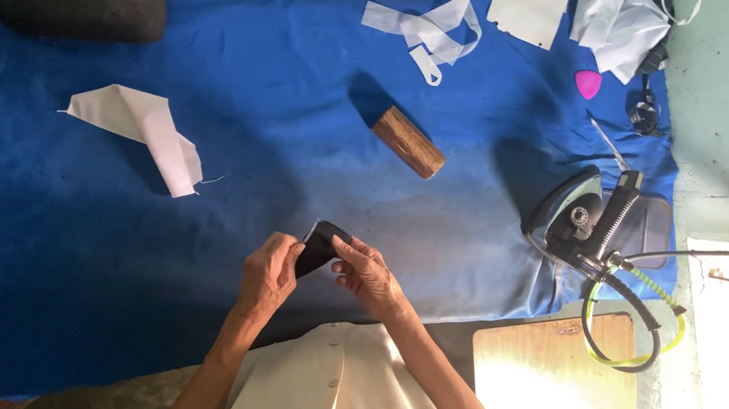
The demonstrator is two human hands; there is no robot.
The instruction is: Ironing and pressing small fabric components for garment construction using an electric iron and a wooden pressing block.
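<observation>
Both hands are pinching a small, dark, folded piece of fabric (319, 246) just above the blue cloth covering the bench (81, 246): the left hand (267, 272) gripping its lower edge, the right hand (366, 274) its upper corner. A rough wooden cylinder (407, 142), a crumpled white cloth scrap (144, 133) and a metal iron (591, 221) are lying nearby.

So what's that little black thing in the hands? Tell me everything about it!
The black piece looks like a small bit of dark cloth, soft and matte, bent over at its top. It is held up just above the blue cloth that covers the table. The left hand pinches its left edge and the right hand pinches its right edge, so part of it is hidden by fingers. It sits between both hands, near the person's cream shirt. Nothing else touches it.
</observation>
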